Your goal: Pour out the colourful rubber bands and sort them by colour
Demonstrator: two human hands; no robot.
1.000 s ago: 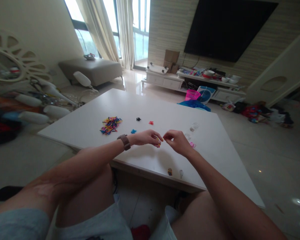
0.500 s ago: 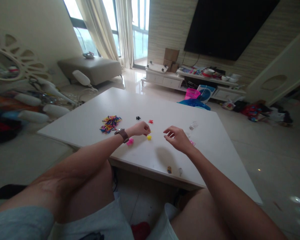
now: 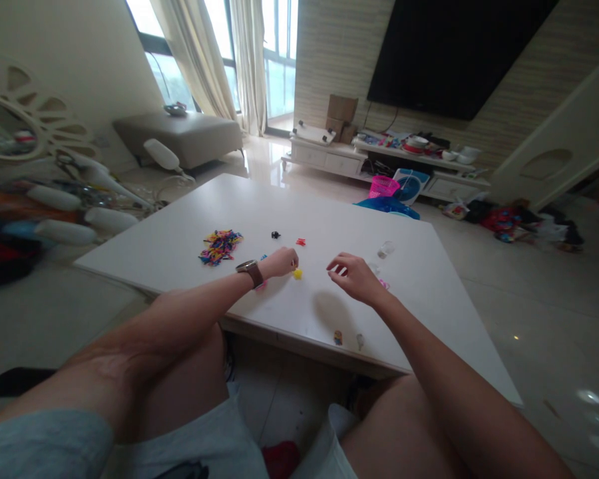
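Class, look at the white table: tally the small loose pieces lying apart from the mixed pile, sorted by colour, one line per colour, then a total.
Black piece: 1
Red piece: 1
Yellow piece, beside the left hand: 1
Pink piece, partly under the left wrist: 1
Blue piece: 1
Total: 5
Clear or blurred bits elsewhere are left out.

Both forearms reach forward from the knees, bare, the left wrist wearing a brown-strapped watch. The left hand (image 3: 280, 261) is curled loosely, knuckles up, fingertips pinched downward. The right hand (image 3: 354, 276) hovers just beside it, fingers bent and slightly spread.
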